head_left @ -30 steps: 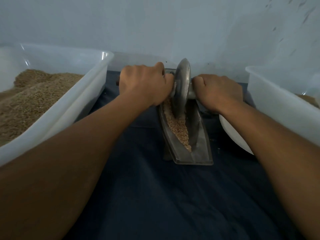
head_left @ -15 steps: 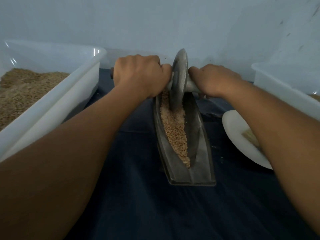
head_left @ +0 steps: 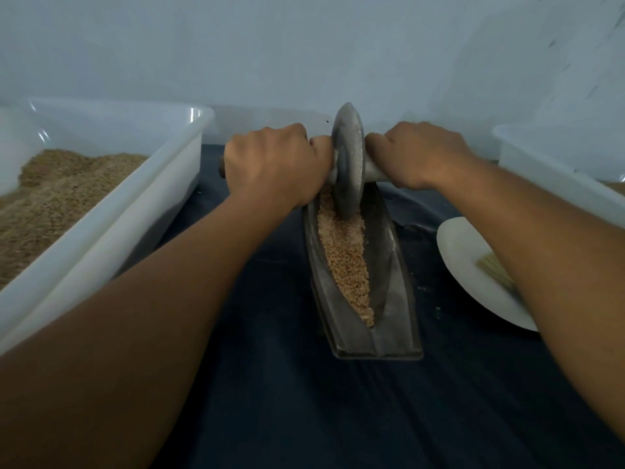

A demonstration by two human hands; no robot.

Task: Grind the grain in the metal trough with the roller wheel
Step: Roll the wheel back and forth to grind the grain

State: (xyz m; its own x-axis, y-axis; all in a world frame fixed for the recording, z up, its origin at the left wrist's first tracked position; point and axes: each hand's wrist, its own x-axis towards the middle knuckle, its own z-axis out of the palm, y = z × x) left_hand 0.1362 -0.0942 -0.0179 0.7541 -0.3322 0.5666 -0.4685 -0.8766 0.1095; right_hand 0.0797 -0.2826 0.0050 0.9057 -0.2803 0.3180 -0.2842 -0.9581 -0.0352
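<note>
Mid-grind: roller wheel (head_left: 348, 164) stands upright at the far end of the metal trough (head_left: 394, 265), rim down in the grain (head_left: 345, 255). Left hand (head_left: 275, 167) is wrapped in a full fist round the left axle handle, dark handle tip poking out past the knuckles; right hand (head_left: 417, 154) has its fingers curled over the right handle, close against the wheel hub. Trough lies lengthwise on the dark cloth (head_left: 304, 401), near end pointing at the camera. Grain fills the channel from under the wheel to the near tip and looks mostly whole, so I'd call grinding early. Next move, by my read: draw the wheel toward the near end with even downward load on both handles, keeping the rim centred in the groove so it doesn't ride up the wall and throw grain out. Containers: left tub (head_left: 101, 218), white plastic, holds a big heap of tan grain; right tub (head_left: 558, 184) is mostly out of view, contents unclear; white plate (head_left: 473, 272) beside the trough holds something pale and bristly, maybe a brush.
</note>
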